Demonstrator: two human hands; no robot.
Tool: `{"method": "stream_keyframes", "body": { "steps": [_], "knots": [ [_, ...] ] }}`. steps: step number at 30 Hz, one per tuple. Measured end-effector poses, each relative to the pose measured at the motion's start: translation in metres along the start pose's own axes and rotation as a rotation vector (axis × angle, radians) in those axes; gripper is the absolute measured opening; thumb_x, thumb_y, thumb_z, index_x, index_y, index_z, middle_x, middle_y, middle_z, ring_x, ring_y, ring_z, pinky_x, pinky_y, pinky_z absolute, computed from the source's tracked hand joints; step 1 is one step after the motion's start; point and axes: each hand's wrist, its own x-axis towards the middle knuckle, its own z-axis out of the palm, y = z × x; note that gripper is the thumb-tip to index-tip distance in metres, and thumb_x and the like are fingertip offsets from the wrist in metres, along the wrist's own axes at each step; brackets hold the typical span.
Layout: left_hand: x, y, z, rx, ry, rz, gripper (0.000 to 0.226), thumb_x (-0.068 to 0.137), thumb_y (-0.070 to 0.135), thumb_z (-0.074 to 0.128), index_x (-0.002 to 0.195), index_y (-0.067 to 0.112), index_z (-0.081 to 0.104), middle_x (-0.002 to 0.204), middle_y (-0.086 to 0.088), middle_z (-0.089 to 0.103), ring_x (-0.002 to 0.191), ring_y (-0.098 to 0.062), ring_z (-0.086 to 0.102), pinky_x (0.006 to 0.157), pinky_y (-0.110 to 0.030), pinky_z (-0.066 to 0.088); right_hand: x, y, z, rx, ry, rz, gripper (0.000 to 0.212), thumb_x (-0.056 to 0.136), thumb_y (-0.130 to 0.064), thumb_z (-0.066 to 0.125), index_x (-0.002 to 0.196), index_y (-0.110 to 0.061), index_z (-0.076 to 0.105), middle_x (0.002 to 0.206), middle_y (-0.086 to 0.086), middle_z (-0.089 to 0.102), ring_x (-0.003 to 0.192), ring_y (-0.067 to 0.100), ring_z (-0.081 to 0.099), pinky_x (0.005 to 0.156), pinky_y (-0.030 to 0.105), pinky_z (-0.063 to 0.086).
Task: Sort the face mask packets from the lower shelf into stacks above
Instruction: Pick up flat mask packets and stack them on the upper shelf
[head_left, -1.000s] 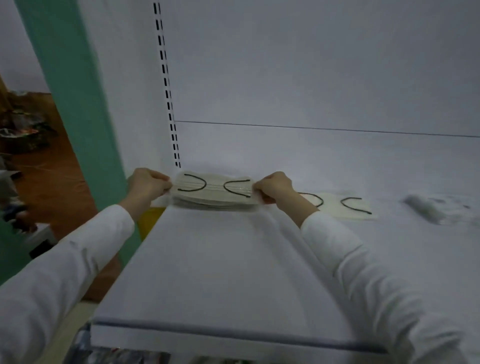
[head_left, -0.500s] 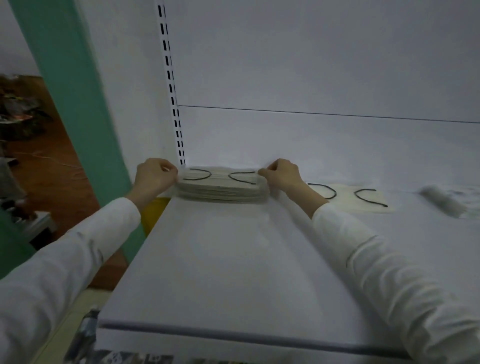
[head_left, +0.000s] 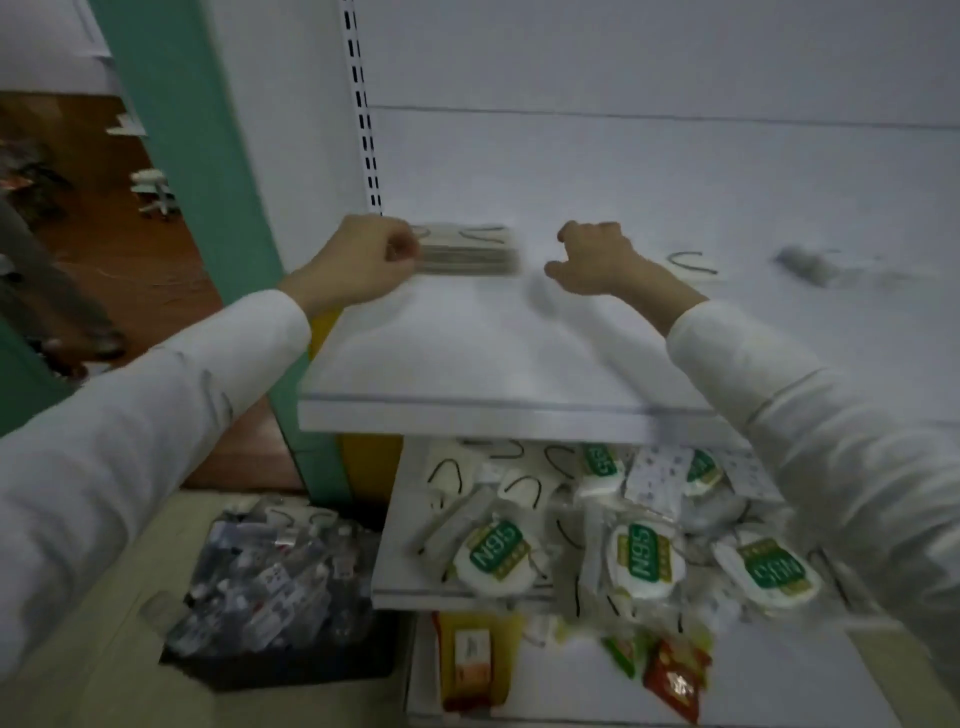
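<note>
A stack of beige face masks (head_left: 467, 252) with black ear loops lies at the back left of the upper shelf (head_left: 467, 358). My left hand (head_left: 363, 257) sits against the stack's left end with curled fingers; blur hides whether it pinches it. To the right of the stack, a short gap away, my right hand (head_left: 592, 260) hovers loosely curled and holds nothing. Behind that wrist lies a single beige mask (head_left: 691, 262). The lower shelf (head_left: 395, 592) holds a jumbled pile of packets, among them N95 packets (head_left: 493, 553) and beige masks (head_left: 447, 475).
A blurred grey packet (head_left: 805, 265) lies far right on the upper shelf. Left of the shelving, a dark bin (head_left: 270, 582) full of packets stands on the floor beside a green pillar (head_left: 208, 156). Snack packets (head_left: 675, 675) lie on the bottom shelf.
My right hand has come off the stack's right end and moved right. The view has tilted down, bringing the lower shelf and the bin into sight.
</note>
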Motion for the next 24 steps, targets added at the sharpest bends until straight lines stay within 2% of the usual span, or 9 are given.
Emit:
{"method": "stream_keyframes", "body": {
  "steps": [2,4,8,11,13,16,18,21,24],
  "knots": [
    [-0.027,0.024,0.002,-0.027,-0.056,0.105,0.018,0.084,0.007,0.059,0.098,0.007,0.069,0.102,-0.011,0.069,0.093,-0.025,0.064,0.085,-0.028,0.047,-0.036,0.003,-0.002,-0.001,-0.040,-0.017,0.058,0.094,-0.038,0.049,0.138,-0.003,0.037,0.141,0.020,0.044,0.132,0.039,0.036,0.110,0.044,0.030],
    [-0.051,0.048,0.007,-0.090,-0.093,0.153,0.018,0.085,0.008,0.058,0.100,0.009,0.068,0.104,-0.007,0.068,0.094,-0.021,0.063,0.084,-0.027,0.049,-0.074,0.007,-0.006,0.056,-0.024,-0.054,0.057,0.093,-0.034,0.052,0.139,-0.004,0.038,0.141,0.019,0.044,0.133,0.037,0.036,0.111,0.043,0.028],
    [-0.091,0.099,0.028,-0.228,-0.152,0.252,0.017,0.086,0.008,0.056,0.098,0.010,0.067,0.101,-0.005,0.068,0.087,-0.016,0.065,0.073,-0.020,0.052,-0.151,0.017,-0.017,0.204,0.143,-0.153,0.048,0.091,-0.022,0.053,0.136,-0.006,0.044,0.139,0.014,0.047,0.132,0.030,0.038,0.106,0.033,0.029],
    [-0.119,0.140,0.046,-0.382,-0.179,0.297,0.016,0.085,0.006,0.056,0.096,0.007,0.067,0.090,-0.006,0.069,0.075,-0.015,0.069,0.069,-0.024,0.057,-0.198,0.024,-0.019,0.264,0.235,-0.258,0.045,0.088,-0.016,0.053,0.131,-0.004,0.050,0.134,0.011,0.054,0.120,0.026,0.051,0.099,0.026,0.035],
    [-0.135,0.164,0.058,-0.448,-0.208,0.318,0.015,0.084,0.005,0.057,0.096,0.001,0.066,0.084,-0.009,0.069,0.068,-0.017,0.069,0.065,-0.028,0.058,-0.221,0.032,-0.021,0.352,0.240,-0.331,0.046,0.079,-0.012,0.049,0.124,-0.004,0.054,0.122,0.010,0.062,0.110,0.023,0.059,0.092,0.030,0.046],
    [-0.156,0.189,0.070,-0.543,-0.262,0.320,0.022,0.081,0.014,0.059,0.096,-0.001,0.065,0.081,-0.014,0.069,0.065,-0.020,0.069,0.061,-0.024,0.056,-0.253,0.055,-0.025,0.431,0.208,-0.434,0.042,0.077,-0.006,0.047,0.118,-0.004,0.057,0.104,0.005,0.068,0.091,0.013,0.064,0.076,0.023,0.052],
    [-0.168,0.193,0.080,-0.609,-0.239,0.247,0.024,0.077,0.019,0.061,0.094,0.002,0.066,0.083,-0.012,0.070,0.068,-0.014,0.067,0.064,-0.020,0.054,-0.272,0.075,-0.023,0.433,0.155,-0.489,0.032,0.083,-0.002,0.051,0.115,-0.005,0.059,0.096,0.000,0.069,0.081,0.007,0.064,0.071,0.014,0.050],
    [-0.197,0.180,0.116,-0.635,-0.247,0.029,0.012,0.084,0.005,0.064,0.095,0.006,0.067,0.085,-0.007,0.069,0.068,-0.006,0.064,0.065,-0.017,0.053,-0.298,0.111,0.003,0.462,0.010,-0.506,0.025,0.085,-0.003,0.050,0.104,-0.008,0.064,0.084,-0.003,0.070,0.075,0.002,0.065,0.066,0.007,0.048],
    [-0.236,0.149,0.168,-0.615,-0.336,-0.215,0.010,0.088,0.003,0.060,0.092,0.008,0.067,0.083,-0.006,0.069,0.072,-0.018,0.066,0.064,-0.025,0.053,-0.309,0.139,0.055,0.443,-0.175,-0.468,0.025,0.082,-0.007,0.049,0.096,-0.011,0.069,0.080,-0.007,0.071,0.067,-0.010,0.062,0.062,0.002,0.044]
  ]
}}
